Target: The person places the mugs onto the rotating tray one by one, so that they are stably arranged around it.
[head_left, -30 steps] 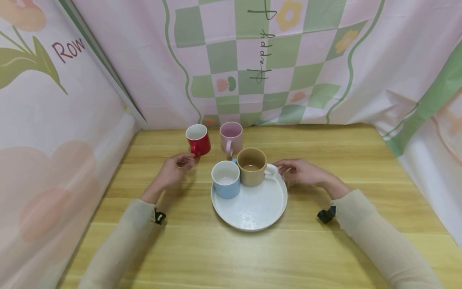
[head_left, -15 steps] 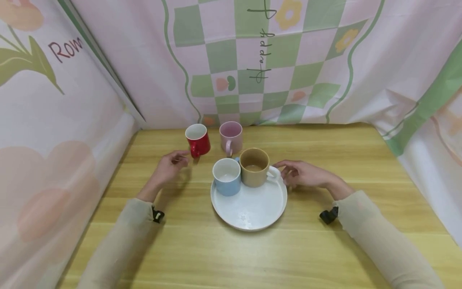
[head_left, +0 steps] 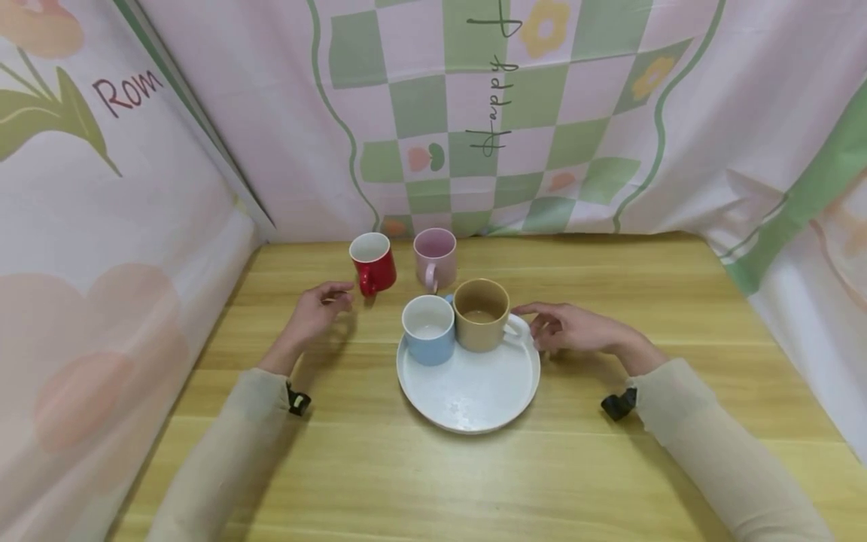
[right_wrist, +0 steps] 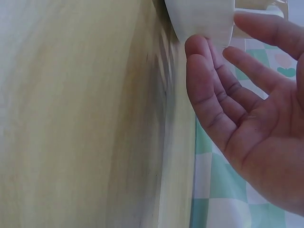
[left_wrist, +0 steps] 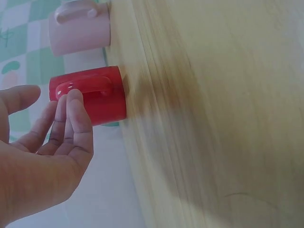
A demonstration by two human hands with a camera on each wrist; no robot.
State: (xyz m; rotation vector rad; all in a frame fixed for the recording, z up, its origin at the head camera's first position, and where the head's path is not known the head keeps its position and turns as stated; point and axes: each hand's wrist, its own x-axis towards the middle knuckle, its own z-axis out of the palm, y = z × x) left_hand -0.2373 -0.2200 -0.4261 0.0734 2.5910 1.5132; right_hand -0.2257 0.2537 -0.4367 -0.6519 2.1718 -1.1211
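In the head view my left hand (head_left: 314, 315) is just left of the red mug (head_left: 373, 265), its fingers loosely bent around nothing. The left wrist view has its fingertips overlapping the red mug's handle (left_wrist: 85, 85). My right hand (head_left: 572, 328) is at the right rim of a round white plate (head_left: 467, 395), fingertips right at the edge, also seen in the right wrist view. Upright on the back of the plate are a mug with a light blue outside (head_left: 430, 348) and a tan mug (head_left: 479, 335), side by side. The tan mug's white handle points toward my right hand.
A pink mug (head_left: 436, 263) stands behind the plate, right of the red one. The wooden table (head_left: 433, 485) ends at a printed cloth backdrop (head_left: 467, 173), with a cloth wall (head_left: 122, 248) on the left. Black wrist straps (head_left: 298, 401) show at both sleeves.
My left hand has drawn slightly left, away from the red mug's handle. The plate has turned a little clockwise, carrying the blue and tan mugs rightward. My right hand has barely shifted.
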